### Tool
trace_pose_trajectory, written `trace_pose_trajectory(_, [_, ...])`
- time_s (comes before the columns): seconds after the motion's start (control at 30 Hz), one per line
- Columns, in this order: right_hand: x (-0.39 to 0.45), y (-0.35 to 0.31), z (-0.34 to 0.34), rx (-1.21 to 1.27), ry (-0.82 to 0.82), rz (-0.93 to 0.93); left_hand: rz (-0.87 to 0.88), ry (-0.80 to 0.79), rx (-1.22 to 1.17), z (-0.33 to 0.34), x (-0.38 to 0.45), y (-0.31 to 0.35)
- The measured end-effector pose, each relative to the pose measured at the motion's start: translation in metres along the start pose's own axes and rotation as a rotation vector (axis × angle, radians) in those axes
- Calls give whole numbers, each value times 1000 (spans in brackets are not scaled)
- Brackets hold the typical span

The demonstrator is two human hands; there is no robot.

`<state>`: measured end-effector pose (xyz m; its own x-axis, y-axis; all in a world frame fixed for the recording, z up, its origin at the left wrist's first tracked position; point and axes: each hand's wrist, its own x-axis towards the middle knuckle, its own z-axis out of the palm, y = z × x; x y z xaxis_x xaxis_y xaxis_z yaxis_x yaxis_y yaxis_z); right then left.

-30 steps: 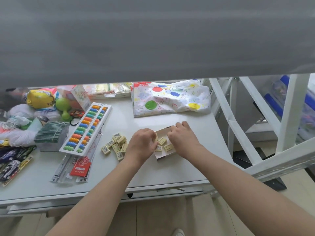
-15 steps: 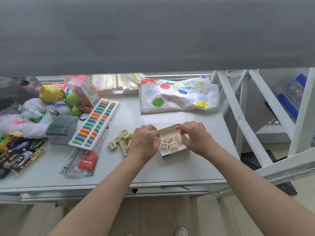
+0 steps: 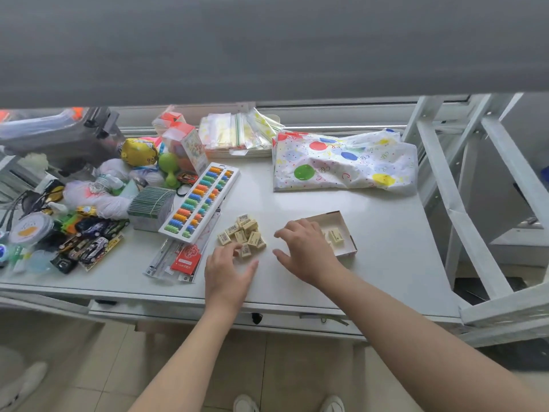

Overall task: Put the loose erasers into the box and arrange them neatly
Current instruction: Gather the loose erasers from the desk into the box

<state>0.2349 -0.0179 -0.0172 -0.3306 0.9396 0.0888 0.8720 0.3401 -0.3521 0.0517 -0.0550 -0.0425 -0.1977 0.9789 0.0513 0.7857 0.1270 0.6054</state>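
Reaching for the loose erasers (image 3: 243, 235) heaped mid-table, a person's left hand (image 3: 226, 270) and right hand (image 3: 306, 253) hover with fingers spread, holding nothing; best lifted one at a time and laid parallel inside the shallow box (image 3: 347, 233) beyond, its long axis running toward the far left

A single head-worn wide-angle view looks forward and steeply down over a white table (image 3: 371, 263), close enough that both forearms reach in from the bottom edge and the wearer's shoe tips show on the tiled floor below. A grey band, possibly a blind or masking, fills the top third. The table's left side and a white frame (image 3: 439, 185) at right bend with lens distortion
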Motion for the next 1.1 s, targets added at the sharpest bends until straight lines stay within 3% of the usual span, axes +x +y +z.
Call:
trace_pose_trajectory(0.33, [36,-32,16,-98,-127,18,13,-28,12,-3,13,3])
trace_pose_trajectory(0.5, [34,-31,20,-11,-66,54,-33,-43,-63,-4,13,5])
trace_pose_trajectory(0.7, [19,-20,10,147,134,90,-101,-102,-248,-7,5,16])
trace_pose_trajectory(0.9, [-12,26,-12,182,255,245,-74,-99,-410,-7,9,48])
trace_pose_trajectory(1.1, [-37,64,-26,77,122,449,100,-139,-361,17,21,84])
